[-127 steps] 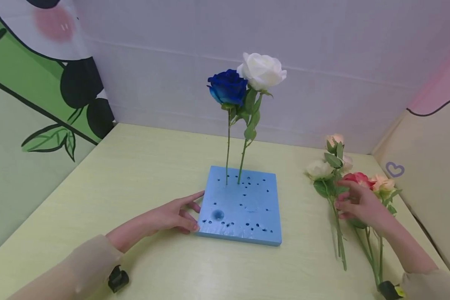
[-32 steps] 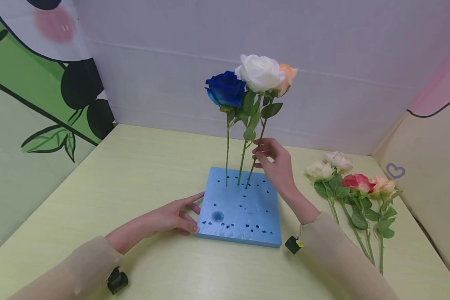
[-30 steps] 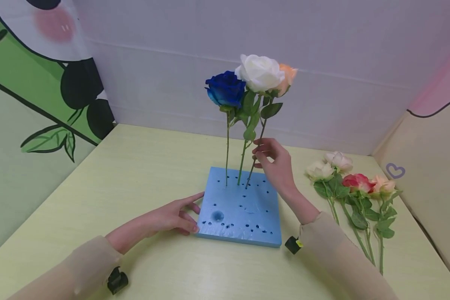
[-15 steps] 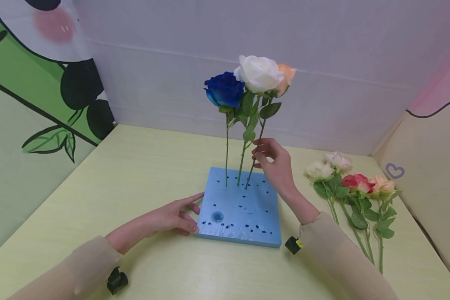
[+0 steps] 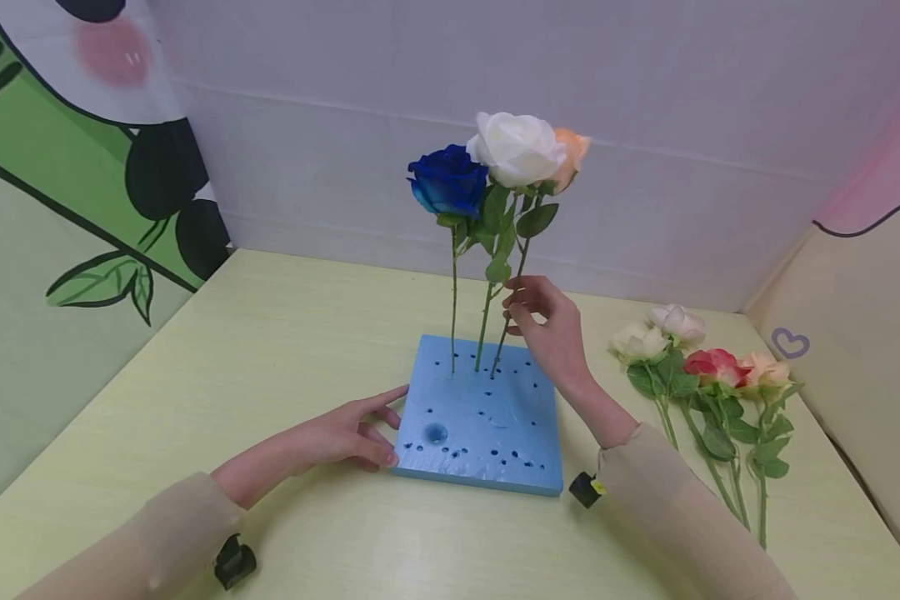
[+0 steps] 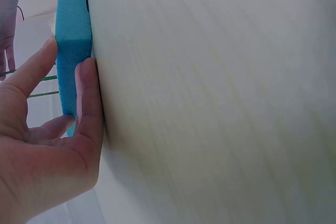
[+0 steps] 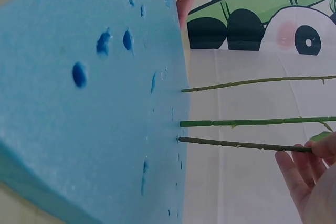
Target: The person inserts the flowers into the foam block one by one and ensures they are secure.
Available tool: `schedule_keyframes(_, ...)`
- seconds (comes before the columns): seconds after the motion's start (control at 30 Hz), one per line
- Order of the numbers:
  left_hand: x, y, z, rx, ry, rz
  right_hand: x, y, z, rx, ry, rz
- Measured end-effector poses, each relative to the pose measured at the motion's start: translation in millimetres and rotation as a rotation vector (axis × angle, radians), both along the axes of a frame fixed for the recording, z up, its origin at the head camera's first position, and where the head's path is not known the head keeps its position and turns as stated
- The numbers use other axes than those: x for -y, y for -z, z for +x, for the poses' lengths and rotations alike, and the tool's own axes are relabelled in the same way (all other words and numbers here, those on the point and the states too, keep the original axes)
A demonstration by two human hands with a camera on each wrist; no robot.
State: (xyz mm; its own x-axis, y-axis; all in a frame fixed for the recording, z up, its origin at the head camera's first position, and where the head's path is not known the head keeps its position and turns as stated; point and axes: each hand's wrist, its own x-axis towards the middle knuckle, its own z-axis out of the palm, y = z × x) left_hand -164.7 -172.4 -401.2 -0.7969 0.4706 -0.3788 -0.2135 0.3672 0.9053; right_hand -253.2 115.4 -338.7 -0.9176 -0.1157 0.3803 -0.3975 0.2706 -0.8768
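In the head view my right hand [image 5: 551,329] pinches the stem of a peach rose [image 5: 572,158], whose lower end meets a hole in the blue foam block [image 5: 495,417]. The right wrist view shows that dark stem [image 7: 236,144] between thumb and fingertips, its end right at the foam surface. Just left of it a white rose [image 5: 516,150] and a blue rose [image 5: 448,179] stand upright in the block. My left hand [image 5: 345,433] rests against the block's left edge, fingers spread. In the left wrist view its fingertips [image 6: 86,72] touch the foam side.
Several more roses lie on the table's right side, among them a cream rose [image 5: 640,342], a red rose [image 5: 716,367] and a second peach rose [image 5: 765,371]. The block's top has many small holes and one large hole [image 5: 435,432]. A pale curtain [image 5: 330,183] hangs behind the table.
About four seconds ago my right hand was at the flowers lying on the right; it has since brought the peach rose to the block. Over the last second the rose tilts slightly left; my left hand stays put.
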Motion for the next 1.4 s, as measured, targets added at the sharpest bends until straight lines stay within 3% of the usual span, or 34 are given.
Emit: schedule_keyframes(1.4,0.7,0.5,-1.5,-0.005,0.008,-0.001,-0.1,1.9,1.2,-0.021,0.013,0.011)
